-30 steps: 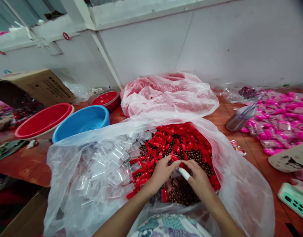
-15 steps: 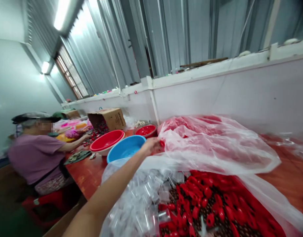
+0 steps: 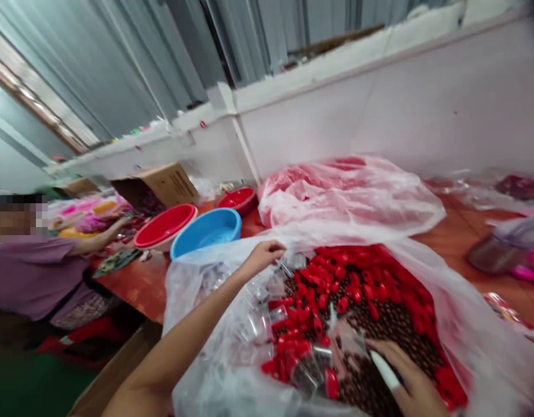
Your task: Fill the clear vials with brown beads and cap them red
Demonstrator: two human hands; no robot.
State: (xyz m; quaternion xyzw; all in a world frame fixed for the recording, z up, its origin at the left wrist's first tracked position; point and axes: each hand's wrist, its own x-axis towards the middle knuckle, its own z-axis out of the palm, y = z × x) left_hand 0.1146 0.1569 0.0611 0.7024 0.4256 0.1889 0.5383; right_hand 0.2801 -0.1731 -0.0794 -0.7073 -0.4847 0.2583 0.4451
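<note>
My left hand (image 3: 263, 256) hangs over the far left part of a big translucent plastic bag. Its fingers are loosely bent and apart, with nothing visible in them. Under it lie clear plastic cups (image 3: 256, 321). Red plastic pieces (image 3: 321, 272) with holes are heaped beside them, over many small brown beads (image 3: 380, 388). My right hand (image 3: 408, 373), low at the right, has its fingertips closed on a clear plastic piece (image 3: 356, 343). A white pointed thing (image 3: 385, 370) lies along its thumb; whether tool or thumb cover, I cannot make out.
Behind the bag stand a blue basin (image 3: 208, 234), a red basin (image 3: 165, 227) and a smaller red bowl (image 3: 237, 200). A pink-filled plastic bag (image 3: 336, 191) rests against the wall. A co-worker (image 3: 32, 272) sits at the left by a cardboard box (image 3: 156, 185).
My left hand has come back from the pink-filled bag to above the clear cups. My right hand has come into view at the lower right. The view has tilted down and turned right.
</note>
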